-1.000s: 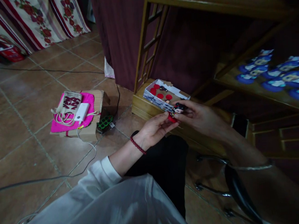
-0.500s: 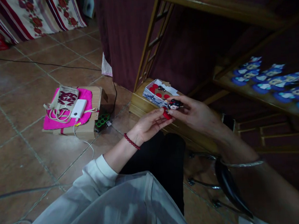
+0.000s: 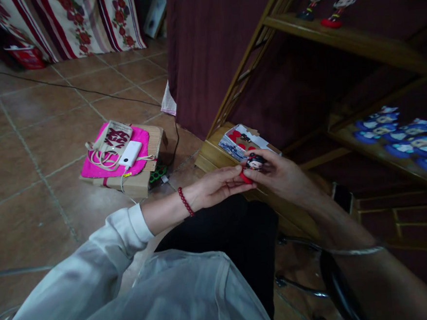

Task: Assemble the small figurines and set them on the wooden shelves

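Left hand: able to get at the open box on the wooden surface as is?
Likely yes: the open box lies just beyond the left hand, and its left end looks unobstructed. The right hand overlaps its near right side in view, and the left would probably have to release the figurine first.

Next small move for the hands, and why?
Probably press the figurine and red base together: the right hand grips the figurine, the left hand holds the base, and a similar figure on the upper shelf has a red stand. Whether they're already joined, I can't tell.
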A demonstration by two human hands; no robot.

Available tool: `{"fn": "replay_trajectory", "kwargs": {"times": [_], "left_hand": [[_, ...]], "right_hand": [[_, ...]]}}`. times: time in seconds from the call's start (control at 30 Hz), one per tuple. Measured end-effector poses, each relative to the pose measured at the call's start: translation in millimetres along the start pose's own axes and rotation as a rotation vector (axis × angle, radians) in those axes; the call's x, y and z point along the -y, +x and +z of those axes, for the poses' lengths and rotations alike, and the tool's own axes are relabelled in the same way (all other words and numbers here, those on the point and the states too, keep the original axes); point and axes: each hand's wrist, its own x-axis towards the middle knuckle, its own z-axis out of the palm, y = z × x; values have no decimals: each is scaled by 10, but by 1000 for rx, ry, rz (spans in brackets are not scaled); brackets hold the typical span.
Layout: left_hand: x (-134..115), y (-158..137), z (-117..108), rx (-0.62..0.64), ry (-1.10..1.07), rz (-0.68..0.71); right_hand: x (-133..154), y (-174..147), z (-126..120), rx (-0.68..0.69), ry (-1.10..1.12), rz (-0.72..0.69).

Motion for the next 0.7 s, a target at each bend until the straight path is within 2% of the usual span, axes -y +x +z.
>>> {"fn": "replay_trajectory", "kwargs": {"times": [0.2,0.4,0.57,0.7], "left_hand": [[-180,-778,-137,-117,55,62],[-376,-1505,-136,-225,187,124],[-598,-1855,-34,-343,149,137],[-833,-1935,99,-393,139,169]], "right_hand": [[358,16,538,185,102,-52],[825,-36,972,287,198,-169],[1125,-17,1176,295,228,-261],[1313,64,1218,245,280,-319]]}}
